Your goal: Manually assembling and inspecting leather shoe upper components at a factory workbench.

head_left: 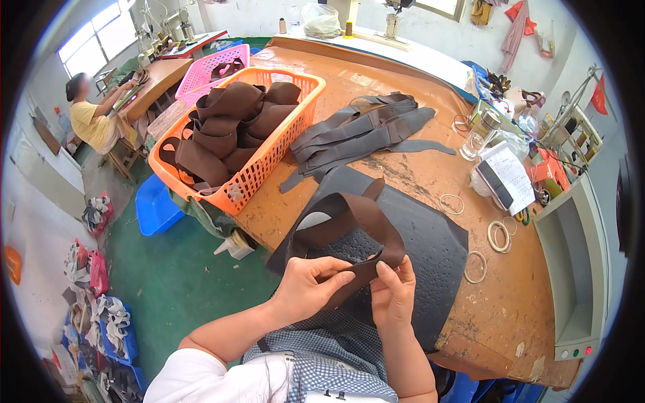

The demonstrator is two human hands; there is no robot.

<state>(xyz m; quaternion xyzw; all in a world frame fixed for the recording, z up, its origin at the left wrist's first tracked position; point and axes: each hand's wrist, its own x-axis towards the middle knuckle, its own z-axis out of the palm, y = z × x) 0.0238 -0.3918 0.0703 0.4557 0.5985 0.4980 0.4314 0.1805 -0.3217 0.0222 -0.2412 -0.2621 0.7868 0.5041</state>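
A dark brown leather-like strip [367,219] loops above a black perforated mat [433,258] on the table's near edge. My left hand [310,285] pinches the strip between thumb and fingers. Close beside it, my right hand [393,289] grips another part of the strip, its thumb pressed against the fingers. The band's loop rises away from both hands, and one end points up behind it. Beyond the mat lies a pile of flat dark strips [376,127]. To the left, an orange basket [269,158] holds several curled brown strips [218,127].
Rubber-band-like rings [498,236], a glass jar [476,142] and a phone on paper [495,183] lie at the right. A grey machine housing [571,269] edges the table. A pink basket [201,70] and blue bin [156,205] stand left. Another person [94,121] sits far left.
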